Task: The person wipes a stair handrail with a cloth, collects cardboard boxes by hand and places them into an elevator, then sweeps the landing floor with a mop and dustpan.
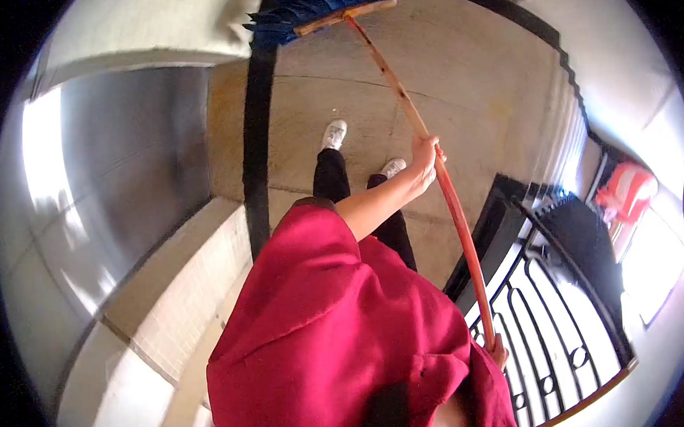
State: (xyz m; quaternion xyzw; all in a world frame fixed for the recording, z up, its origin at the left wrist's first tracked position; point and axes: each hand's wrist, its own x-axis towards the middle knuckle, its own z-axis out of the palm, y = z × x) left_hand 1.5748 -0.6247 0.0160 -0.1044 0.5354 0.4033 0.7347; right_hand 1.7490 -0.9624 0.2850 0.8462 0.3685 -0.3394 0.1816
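A broom with a wooden head (328, 20), blue bristles (312, 5) and a long red-and-tan handle (400, 91) reaches from the top of the view down to the lower right. My left hand (426, 162) is wrapped round the middle of the handle, with that arm stretched across in front of me. Lower down, at the handle's near end, my right hand (499, 352) grips it; the sleeve hides part of this hand. The bristles lie at the far floor, by a dark stripe (256, 141).
My white shoes (334, 135) stand on the tan floor (308, 102). At the lower right is a black metal railing (579, 318), with a red-and-white item (627, 191) beyond. A pale step (194, 294) runs along the left, beside a grey surface (140, 145).
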